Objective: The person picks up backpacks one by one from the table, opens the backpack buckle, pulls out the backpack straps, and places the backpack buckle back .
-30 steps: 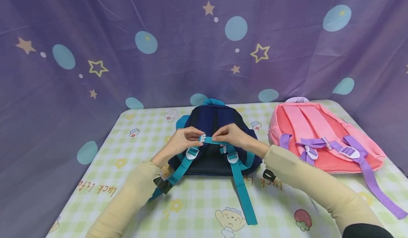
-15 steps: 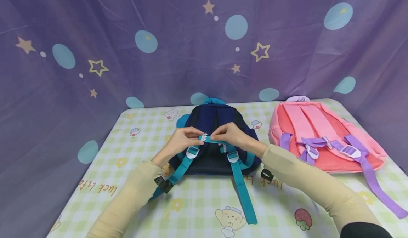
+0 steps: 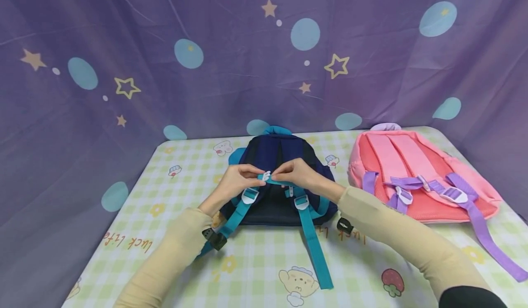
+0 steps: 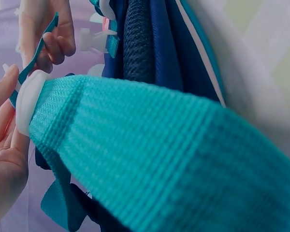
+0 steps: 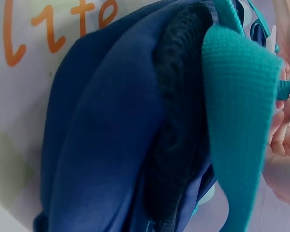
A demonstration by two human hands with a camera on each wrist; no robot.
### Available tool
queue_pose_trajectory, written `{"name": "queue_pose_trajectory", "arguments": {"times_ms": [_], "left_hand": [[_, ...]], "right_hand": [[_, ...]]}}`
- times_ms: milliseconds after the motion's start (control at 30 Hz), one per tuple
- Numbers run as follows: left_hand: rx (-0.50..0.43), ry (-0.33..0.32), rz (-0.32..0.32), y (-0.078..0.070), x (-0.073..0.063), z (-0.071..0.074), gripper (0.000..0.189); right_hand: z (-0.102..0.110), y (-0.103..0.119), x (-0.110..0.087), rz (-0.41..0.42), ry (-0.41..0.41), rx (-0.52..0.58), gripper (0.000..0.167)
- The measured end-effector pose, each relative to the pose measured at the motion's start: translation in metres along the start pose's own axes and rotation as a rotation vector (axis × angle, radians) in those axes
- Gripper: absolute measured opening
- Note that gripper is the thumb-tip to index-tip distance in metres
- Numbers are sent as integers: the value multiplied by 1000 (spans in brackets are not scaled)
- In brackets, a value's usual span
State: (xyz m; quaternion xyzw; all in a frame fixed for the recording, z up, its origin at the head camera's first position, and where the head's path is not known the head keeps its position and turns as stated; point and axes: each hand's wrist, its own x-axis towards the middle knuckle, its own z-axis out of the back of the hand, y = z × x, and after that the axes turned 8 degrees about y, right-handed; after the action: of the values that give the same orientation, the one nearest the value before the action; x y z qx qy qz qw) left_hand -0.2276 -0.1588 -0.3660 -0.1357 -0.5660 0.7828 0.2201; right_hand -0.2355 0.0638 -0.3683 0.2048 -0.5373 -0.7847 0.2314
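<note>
A navy backpack [image 3: 270, 211] with teal webbing lies back panel up. Above it my left hand [image 3: 235, 183] pinches a small white plastic buckle [image 3: 266, 176] at the end of a teal chest strap [image 3: 279, 182]. My right hand [image 3: 299, 174] pinches that strap just beside the buckle, fingertips almost meeting the left ones. In the left wrist view, a loose length of the narrow strap [image 4: 37, 50] rises by the right hand, and a wide shoulder strap with a white slider [image 4: 31, 102] fills the foreground. Another white clip [image 3: 291, 191] hangs on the right shoulder strap.
To the right lies a pink backpack [image 3: 412, 161] with purple straps, one tail [image 3: 482, 239] running toward the table's edge. A teal strap tail [image 3: 315, 248] lies on the checked tablecloth [image 3: 255, 271]. A purple curtain [image 3: 231, 92] hangs behind.
The white buckle has tilted and shifted slightly right, and the right fingertips have come closer to it, leaving less strap showing between the hands. Both backpacks stay in place.
</note>
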Motion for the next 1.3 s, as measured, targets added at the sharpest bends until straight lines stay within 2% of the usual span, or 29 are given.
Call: {"name": "queue_pose_trajectory", "arguments": {"times_ms": [267,633,833,1133,1300], "left_hand": [[-6,-12,26,1,-2,2,29],[-15,20,16,1,-1,1,29],[-30,44,13,1,-1,0,28],[-7,17,-3,-1,-2,0,27],[-15,22,-4,0,-2,-2,27]], "right_hand": [[7,-4,-3,-53,10,-63,21],[5,-2,-3,-27,-12,-43,19],[2,-1,-2,-7,5,-24,21],[7,-6,-5,-51,-5,-63,22],[10,-8,-7,-18,-2,-69,20]]}}
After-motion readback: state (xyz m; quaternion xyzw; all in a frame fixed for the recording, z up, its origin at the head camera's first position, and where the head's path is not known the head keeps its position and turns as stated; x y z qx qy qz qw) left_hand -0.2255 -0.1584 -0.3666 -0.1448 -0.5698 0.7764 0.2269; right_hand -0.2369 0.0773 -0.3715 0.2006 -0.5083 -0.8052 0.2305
